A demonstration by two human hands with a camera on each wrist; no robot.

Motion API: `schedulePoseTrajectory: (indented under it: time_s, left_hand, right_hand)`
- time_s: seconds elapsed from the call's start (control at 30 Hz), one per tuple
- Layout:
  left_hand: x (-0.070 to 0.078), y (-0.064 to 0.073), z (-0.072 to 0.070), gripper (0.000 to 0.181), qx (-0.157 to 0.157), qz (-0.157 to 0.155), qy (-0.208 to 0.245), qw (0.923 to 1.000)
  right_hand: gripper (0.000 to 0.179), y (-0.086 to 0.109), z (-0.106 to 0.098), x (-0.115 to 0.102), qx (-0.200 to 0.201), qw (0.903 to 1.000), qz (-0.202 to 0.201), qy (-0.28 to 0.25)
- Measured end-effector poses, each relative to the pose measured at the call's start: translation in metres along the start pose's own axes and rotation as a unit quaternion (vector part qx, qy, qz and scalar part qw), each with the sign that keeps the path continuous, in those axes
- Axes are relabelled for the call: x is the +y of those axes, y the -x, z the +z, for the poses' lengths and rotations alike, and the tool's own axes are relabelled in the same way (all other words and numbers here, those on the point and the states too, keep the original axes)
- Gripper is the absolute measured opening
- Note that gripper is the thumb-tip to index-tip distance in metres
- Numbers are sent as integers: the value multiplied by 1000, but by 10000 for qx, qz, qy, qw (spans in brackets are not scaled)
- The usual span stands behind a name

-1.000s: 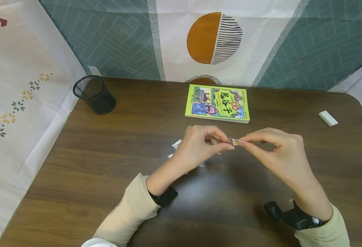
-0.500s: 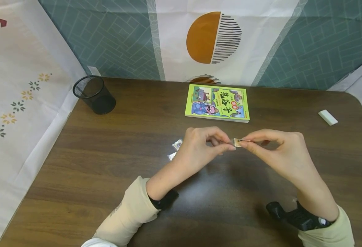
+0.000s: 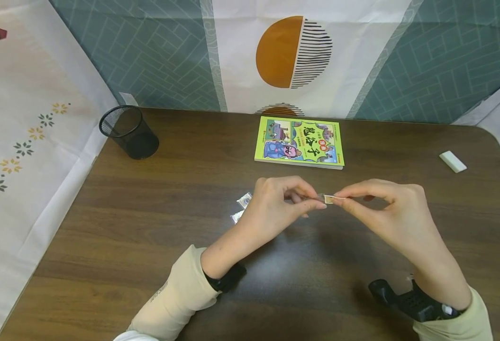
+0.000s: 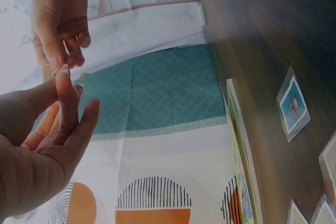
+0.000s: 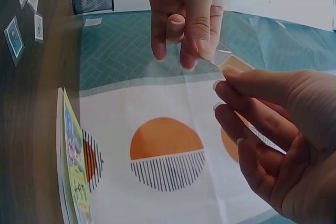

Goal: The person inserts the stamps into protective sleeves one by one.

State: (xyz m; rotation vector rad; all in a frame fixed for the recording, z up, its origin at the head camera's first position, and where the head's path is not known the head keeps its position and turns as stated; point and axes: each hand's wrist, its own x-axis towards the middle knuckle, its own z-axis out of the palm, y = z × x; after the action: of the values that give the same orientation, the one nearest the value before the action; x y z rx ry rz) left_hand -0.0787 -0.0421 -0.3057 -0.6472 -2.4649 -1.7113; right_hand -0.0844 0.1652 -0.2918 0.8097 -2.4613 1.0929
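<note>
My left hand (image 3: 281, 201) pinches the edge of a small clear plastic sleeve (image 5: 211, 65) between thumb and forefinger. Facing it, my right hand (image 3: 388, 210) pinches a small pale tan postage stamp (image 3: 328, 199) with a light border, partly hidden by the fingertips. Stamp and sleeve meet in the narrow gap between both hands, held up above the table. In the left wrist view a blue stamp (image 4: 293, 104) in its own clear sleeve lies on the tabletop, with several more sleeved stamps near it. From the head, my left hand and forearm cover most of these.
On the dark wooden table (image 3: 181, 180), a green comic-style book (image 3: 299, 143) lies at the back. A black mesh pen holder (image 3: 130, 132) stands at the back left. At the right lies a white block (image 3: 452, 162). Patterned cloth (image 3: 164, 52) hangs behind.
The right hand has shifted slightly right and down, tilting the stamp. More of the stamp shows between the hands than a second ago. The left hand stays nearly in place.
</note>
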Motion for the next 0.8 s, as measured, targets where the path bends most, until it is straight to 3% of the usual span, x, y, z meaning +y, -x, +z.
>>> schedulePoseTrajectory:
  time_s: [0.17,0.5,0.7,0.8]
  left_hand:
    - [0,0,0,12,-9,18,-55,10000]
    - [-1,0,-1,10,-406,-220,-306,9985]
    - [2,-2,-4,8,-855,-278,-544,9945]
    - [3,-3,-6,5,-1038,-304,-428,9932]
  right_hand:
    - [26,-1,0,-2,-84,9999,-1,117]
    - [27,-2,-2,-5,-387,9985,307,234]
    - [28,-3,-3,-7,-575,9974,410,107]
    - [30,-4,-3,-7,-654,9969,440,-18]
